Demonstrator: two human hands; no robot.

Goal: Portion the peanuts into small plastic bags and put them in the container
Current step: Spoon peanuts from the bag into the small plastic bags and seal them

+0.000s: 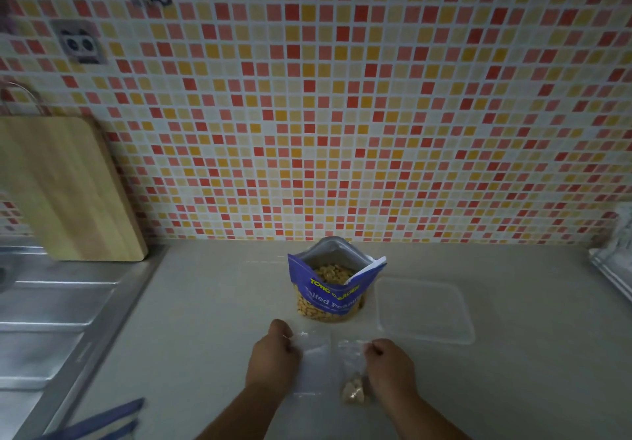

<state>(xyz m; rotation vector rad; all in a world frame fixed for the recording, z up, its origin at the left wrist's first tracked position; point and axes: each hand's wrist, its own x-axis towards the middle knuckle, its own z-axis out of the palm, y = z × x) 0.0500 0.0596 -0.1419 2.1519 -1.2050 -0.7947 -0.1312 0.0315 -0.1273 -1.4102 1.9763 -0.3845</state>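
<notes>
Mostly peanuts (333, 273) in pouch (326, 299), few in bag (352, 354)

The cutting board (68, 186) and sink (41, 320) run off the left edge; the empty plastic bag (314, 361) is barely discernible.

Home kitchen, steel sink (51, 306), mosaic-tiled wall (342, 97), cutting board (65, 190)
</notes>
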